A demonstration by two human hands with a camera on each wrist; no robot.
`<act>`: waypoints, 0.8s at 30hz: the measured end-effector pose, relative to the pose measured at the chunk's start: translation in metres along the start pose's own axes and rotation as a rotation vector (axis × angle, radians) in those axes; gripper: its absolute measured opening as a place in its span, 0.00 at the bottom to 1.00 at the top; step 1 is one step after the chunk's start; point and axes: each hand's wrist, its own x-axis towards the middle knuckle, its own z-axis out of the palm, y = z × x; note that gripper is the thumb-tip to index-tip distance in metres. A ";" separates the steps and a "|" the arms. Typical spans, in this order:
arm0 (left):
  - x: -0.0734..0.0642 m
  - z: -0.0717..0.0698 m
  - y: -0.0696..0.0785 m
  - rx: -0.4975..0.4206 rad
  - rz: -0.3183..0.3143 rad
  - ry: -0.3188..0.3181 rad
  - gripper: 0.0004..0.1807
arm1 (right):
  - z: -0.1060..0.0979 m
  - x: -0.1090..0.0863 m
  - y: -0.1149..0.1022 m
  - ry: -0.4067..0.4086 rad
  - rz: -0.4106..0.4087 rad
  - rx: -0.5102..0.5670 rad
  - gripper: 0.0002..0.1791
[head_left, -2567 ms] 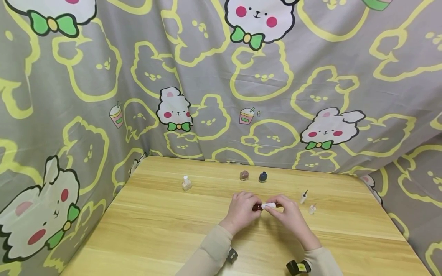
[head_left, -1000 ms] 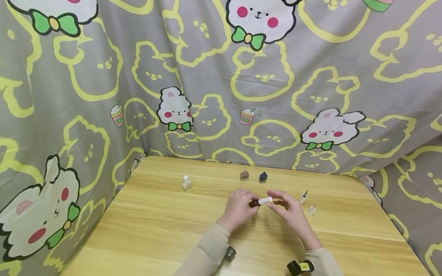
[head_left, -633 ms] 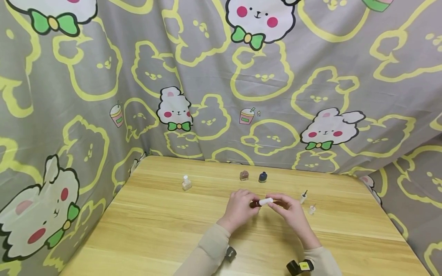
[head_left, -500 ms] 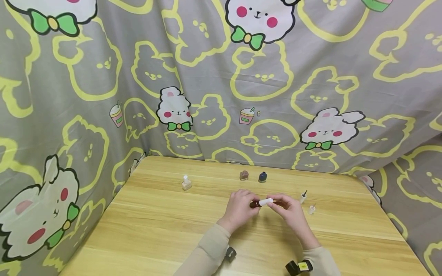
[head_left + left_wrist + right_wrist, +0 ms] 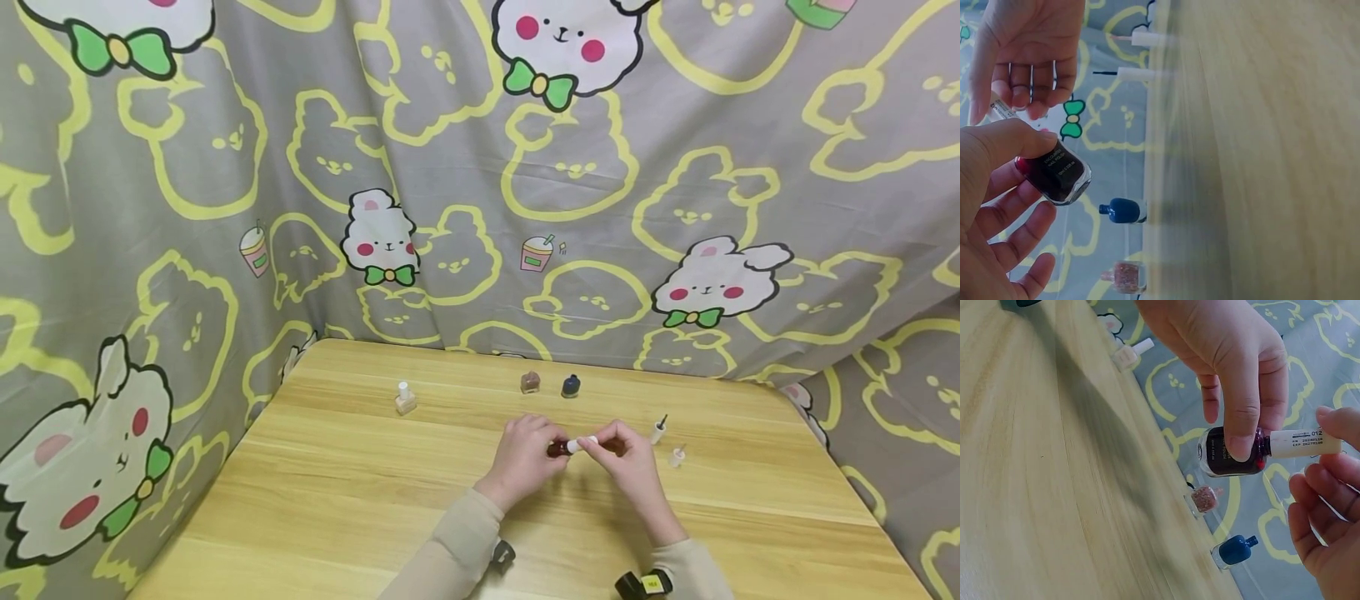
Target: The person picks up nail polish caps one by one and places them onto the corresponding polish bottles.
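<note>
Near the middle of the table in the head view, my left hand [image 5: 528,458] holds a nail polish bottle [image 5: 1215,457] of dark red, lying sideways between thumb and fingers. The thumb presses on its black label in the left wrist view. My right hand [image 5: 633,475] pinches the bottle's white cap [image 5: 1297,442] near its far end, with thumb and fingertips. A short dark strip of neck shows between cap and bottle in the right wrist view. The cap still sits in line with the bottle.
Behind my hands stand two capless bottles, a pinkish glitter one [image 5: 530,382] and a dark blue one [image 5: 571,386]. Two white caps [image 5: 658,431] with brushes upward stand to the right. A capped pale bottle [image 5: 406,399] is at left. A patterned curtain [image 5: 465,175] borders the wooden table [image 5: 337,492].
Over the last second my right fingers have closed further along the cap, covering more of it. The bottle has shifted slightly right and down with my left hand.
</note>
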 end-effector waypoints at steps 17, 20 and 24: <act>0.000 0.002 -0.005 -0.034 -0.065 -0.019 0.12 | -0.010 0.004 0.010 -0.156 -0.022 0.040 0.22; 0.001 0.002 -0.006 -0.037 -0.069 -0.019 0.12 | -0.014 0.004 0.010 -0.210 -0.020 0.086 0.23; 0.001 0.002 -0.006 -0.042 -0.065 -0.010 0.11 | -0.017 0.005 0.010 -0.265 0.014 0.139 0.23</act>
